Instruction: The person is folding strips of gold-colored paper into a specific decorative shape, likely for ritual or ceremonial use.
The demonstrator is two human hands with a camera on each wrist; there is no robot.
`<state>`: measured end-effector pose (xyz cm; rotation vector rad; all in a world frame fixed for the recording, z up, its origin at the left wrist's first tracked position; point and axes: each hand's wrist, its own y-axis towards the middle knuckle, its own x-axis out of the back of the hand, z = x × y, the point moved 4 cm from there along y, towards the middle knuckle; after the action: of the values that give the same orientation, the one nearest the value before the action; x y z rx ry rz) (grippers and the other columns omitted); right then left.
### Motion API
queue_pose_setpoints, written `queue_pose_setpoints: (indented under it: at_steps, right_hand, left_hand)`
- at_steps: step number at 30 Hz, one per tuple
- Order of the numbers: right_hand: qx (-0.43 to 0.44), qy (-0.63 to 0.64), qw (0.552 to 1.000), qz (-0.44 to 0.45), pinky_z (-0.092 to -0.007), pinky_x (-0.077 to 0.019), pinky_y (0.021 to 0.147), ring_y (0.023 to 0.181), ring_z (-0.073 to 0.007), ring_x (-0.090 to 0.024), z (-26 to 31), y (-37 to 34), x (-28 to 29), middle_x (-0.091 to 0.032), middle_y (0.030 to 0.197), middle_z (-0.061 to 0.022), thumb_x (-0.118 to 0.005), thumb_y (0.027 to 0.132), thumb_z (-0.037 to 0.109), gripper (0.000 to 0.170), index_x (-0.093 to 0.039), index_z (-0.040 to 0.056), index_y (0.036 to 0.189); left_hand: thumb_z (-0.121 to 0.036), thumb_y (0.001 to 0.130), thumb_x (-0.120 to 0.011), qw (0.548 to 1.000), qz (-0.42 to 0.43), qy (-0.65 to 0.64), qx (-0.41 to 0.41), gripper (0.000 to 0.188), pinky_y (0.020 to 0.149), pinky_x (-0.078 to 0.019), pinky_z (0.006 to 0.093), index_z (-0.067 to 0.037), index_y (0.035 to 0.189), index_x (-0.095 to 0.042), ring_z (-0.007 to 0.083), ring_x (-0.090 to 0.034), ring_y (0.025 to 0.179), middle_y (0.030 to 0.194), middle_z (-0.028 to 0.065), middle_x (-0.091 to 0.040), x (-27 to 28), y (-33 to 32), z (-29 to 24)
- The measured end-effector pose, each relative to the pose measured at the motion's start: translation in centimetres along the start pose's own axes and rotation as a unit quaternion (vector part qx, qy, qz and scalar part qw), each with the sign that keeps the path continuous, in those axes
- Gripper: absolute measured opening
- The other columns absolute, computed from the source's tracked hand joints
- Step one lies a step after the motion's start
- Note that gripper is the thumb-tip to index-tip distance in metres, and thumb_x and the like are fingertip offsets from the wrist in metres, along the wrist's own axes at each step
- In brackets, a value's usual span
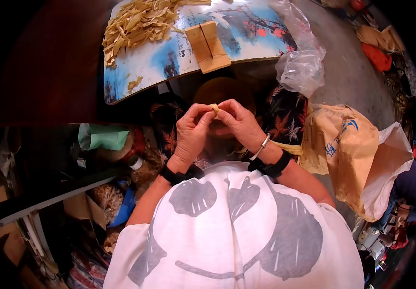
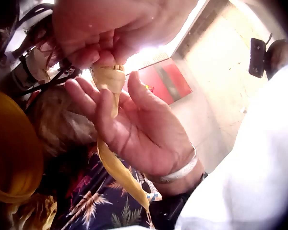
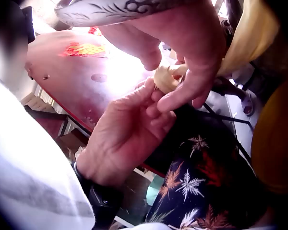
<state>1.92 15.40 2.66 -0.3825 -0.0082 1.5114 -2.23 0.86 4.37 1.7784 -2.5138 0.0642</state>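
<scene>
Fingers of the left hand (image 1: 191,136) and right hand (image 1: 247,130) pinch a folded yellowish strip (image 2: 110,80), which I judge light, pliable and tearable, best held at its thick folds.

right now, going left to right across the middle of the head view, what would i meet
green plastic → left hand → right hand → big brown sack
</scene>
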Motion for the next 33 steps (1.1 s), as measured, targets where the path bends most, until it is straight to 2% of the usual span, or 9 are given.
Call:
queue_pose_setpoints:
  at_steps: [4,7,12,16,19,23,28,30,33]
  right_hand:
    - [0.102,-0.295,0.95,0.013,-0.0293,-0.0562,0.062,0.073,-0.0237,-0.069,2.5,-1.0,0.7,-0.068,0.088,-0.0103,-0.061,0.091,0.01,0.011,-0.06,0.0016,0.099]
    - [0.318,-0.565,0.757,-0.081,-0.0385,-0.0501,0.056,0.063,-0.0277,-0.062,4.1,-2.6,-0.1,-0.057,0.067,-0.0088,-0.06,0.085,0.006,0.002,-0.058,0.0069,0.086]
    - [0.345,-0.563,0.742,-0.114,-0.037,-0.0491,0.054,0.062,-0.0255,-0.061,3.9,-2.6,0.1,-0.055,0.065,-0.0075,-0.061,0.082,0.005,0.007,-0.054,0.0077,0.081]
    - [0.327,-0.563,0.752,-0.1,-0.038,-0.0507,0.057,0.067,-0.0277,-0.063,3.1,-2.0,-0.7,-0.058,0.071,-0.0099,-0.063,0.085,0.01,0.008,-0.055,0.0069,0.084]
    - [0.299,-0.473,0.823,-0.093,-0.0401,-0.0532,0.064,0.076,-0.0317,-0.065,3.0,-2.1,-1.6,-0.064,0.086,-0.0135,-0.064,0.086,0.012,0.011,-0.059,0.0045,0.093]
    - [0.224,-0.311,0.92,-0.079,-0.0355,-0.0547,0.077,0.087,-0.0321,-0.068,4.4,-0.3,0.2,-0.067,0.105,-0.0144,-0.069,0.088,0.021,0.038,-0.061,0.0022,0.119]
    - [0.023,-0.008,0.998,0.054,-0.0239,-0.053,0.074,0.081,-0.0103,-0.066,2.0,1.3,0.2,-0.068,0.091,-0.0116,-0.07,0.088,0.014,0.033,-0.061,0.0022,0.118]
    - [0.072,-0.113,0.991,0.006,-0.0251,-0.0532,0.07,0.077,-0.0107,-0.067,3.0,1.5,0.6,-0.069,0.086,-0.0111,-0.071,0.087,0.013,0.028,-0.062,0.0022,0.111]
    - [0.084,-0.197,0.976,-0.046,-0.0219,-0.0508,0.068,0.075,-0.007,-0.062,4.8,1.3,0.7,-0.068,0.086,-0.0038,-0.069,0.089,0.014,0.019,-0.061,0.0027,0.103]
  left_hand:
    - [-0.006,0.091,-0.065,0.998,-0.016,0.038,0.039,0.006,0.071,-0.0499,0.0211,-0.002,0.095,-0.066,0.0072,-0.061,0.076,0.081,0.0014,-0.068,0.9,0.5,-0.4]
    - [-0.009,0.094,-0.063,0.998,-0.046,0.025,0.035,0.004,0.052,-0.0363,0.0163,-0.005,0.095,-0.066,0.0004,-0.044,0.062,0.075,-0.0068,-0.057,2.4,1.6,-0.7]
    - [-0.015,0.095,-0.063,0.907,-0.006,-0.386,0.167,0.017,0.069,-0.0491,0.0261,-0.004,0.109,-0.062,0.0121,-0.059,0.072,0.086,0.0035,-0.064,2.1,2.0,1.6]
    - [-0.014,0.095,-0.063,0.875,0.037,-0.421,0.234,0.029,0.09,-0.0493,0.0322,-0.002,0.121,-0.057,0.0157,-0.063,0.093,0.097,0.0057,-0.067,-0.9,0.4,1.7]
    - [-0.015,0.095,-0.064,0.918,0.054,-0.362,0.15,0.03,0.09,-0.0494,0.0302,0.0,0.12,-0.058,0.0148,-0.064,0.095,0.099,0.0061,-0.067,-0.3,1.4,1.7]
    - [-0.024,0.098,-0.06,0.925,0.162,-0.282,0.195,0.03,0.085,-0.0484,0.0257,0.001,0.116,-0.06,0.012,-0.061,0.088,0.091,0.0031,-0.065,-1.0,1.1,-0.2]
    - [-0.028,0.1,-0.058,0.866,0.205,-0.399,0.218,0.03,0.082,-0.0453,0.0256,0.0,0.111,-0.061,0.0107,-0.057,0.082,0.09,0.0011,-0.061,-1.4,0.9,0.8]
    - [-0.025,0.1,-0.058,0.859,0.187,-0.434,0.196,0.027,0.084,-0.0453,0.0259,-0.001,0.109,-0.062,0.0104,-0.057,0.082,0.087,0.0006,-0.061,-1.9,0.6,1.1]
    - [-0.02,0.1,-0.057,0.944,0.118,-0.259,0.167,0.021,0.083,-0.0465,0.0262,-0.001,0.108,-0.062,0.0104,-0.057,0.078,0.08,-0.0008,-0.06,-1.8,0.3,0.6]
